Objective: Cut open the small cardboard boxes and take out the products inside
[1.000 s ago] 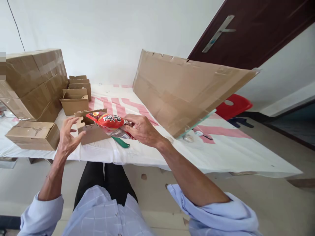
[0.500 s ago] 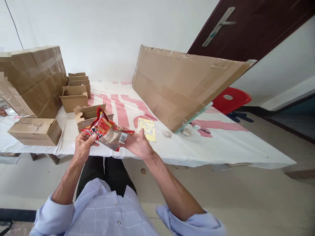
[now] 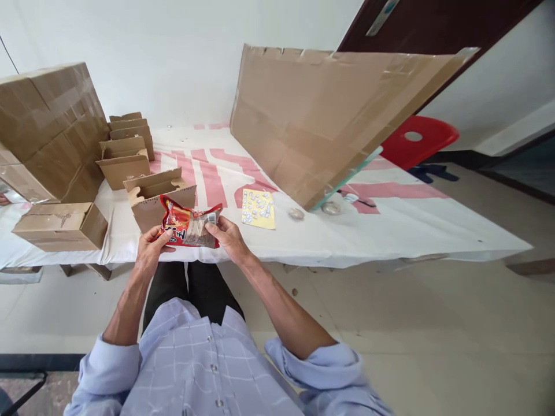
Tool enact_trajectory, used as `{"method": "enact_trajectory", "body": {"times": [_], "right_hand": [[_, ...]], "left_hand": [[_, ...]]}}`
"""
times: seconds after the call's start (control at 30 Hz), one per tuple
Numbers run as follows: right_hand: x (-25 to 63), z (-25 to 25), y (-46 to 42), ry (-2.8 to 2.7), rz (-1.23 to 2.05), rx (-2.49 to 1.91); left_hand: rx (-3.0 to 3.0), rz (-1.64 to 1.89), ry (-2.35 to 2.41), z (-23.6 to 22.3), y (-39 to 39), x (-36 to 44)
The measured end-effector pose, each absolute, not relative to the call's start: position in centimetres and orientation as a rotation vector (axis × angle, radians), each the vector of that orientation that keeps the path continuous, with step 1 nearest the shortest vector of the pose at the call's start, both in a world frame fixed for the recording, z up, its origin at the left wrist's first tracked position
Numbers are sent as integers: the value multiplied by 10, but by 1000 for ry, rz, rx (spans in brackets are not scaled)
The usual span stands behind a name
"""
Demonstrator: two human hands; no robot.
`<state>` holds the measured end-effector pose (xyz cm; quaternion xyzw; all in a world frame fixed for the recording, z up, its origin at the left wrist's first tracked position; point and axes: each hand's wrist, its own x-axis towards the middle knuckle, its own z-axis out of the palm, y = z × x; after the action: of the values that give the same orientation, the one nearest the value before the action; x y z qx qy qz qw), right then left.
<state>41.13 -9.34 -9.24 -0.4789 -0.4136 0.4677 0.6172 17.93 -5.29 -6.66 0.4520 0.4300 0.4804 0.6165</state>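
Note:
A red food packet (image 3: pixel 187 226) with dark lettering, a brownish back panel and a barcode is held up between my two hands. My left hand (image 3: pixel 151 245) grips its left end, thumb on the front. At the other end my right hand (image 3: pixel 229 236) is closed on the packet, its thumb near the barcode. Just behind the packet, an open cardboard box (image 3: pixel 162 202) stands on the table. To the right lies a yellow sheet (image 3: pixel 265 216) bearing several small silvery pieces.
A closed carton (image 3: pixel 56 228) sits left, with large taped boxes (image 3: pixel 52 127) behind it. Several open boxes (image 3: pixel 125 164) line the back. A big cardboard panel (image 3: pixel 329 115) leans over the table (image 3: pixel 390 234). Two clear round items (image 3: pixel 296 214) lie near it; a red chair (image 3: pixel 418 141) stands beyond.
The packet has turned flatter and more level. My right hand has gone from open fingers under its end to gripping it with the thumb on top. The view has shifted slightly.

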Motion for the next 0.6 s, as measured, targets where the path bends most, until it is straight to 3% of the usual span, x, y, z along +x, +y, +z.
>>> {"method": "enact_trajectory", "body": {"times": [0.33,0.6], "right_hand": [[397,-152,-93,-753,1224,-1243],[404,-129,-88,-829,1228,-1154]], "left_hand": [[835,996,1212,-135,-69,171],[881,1097,1162,-118,-58,173]]}}
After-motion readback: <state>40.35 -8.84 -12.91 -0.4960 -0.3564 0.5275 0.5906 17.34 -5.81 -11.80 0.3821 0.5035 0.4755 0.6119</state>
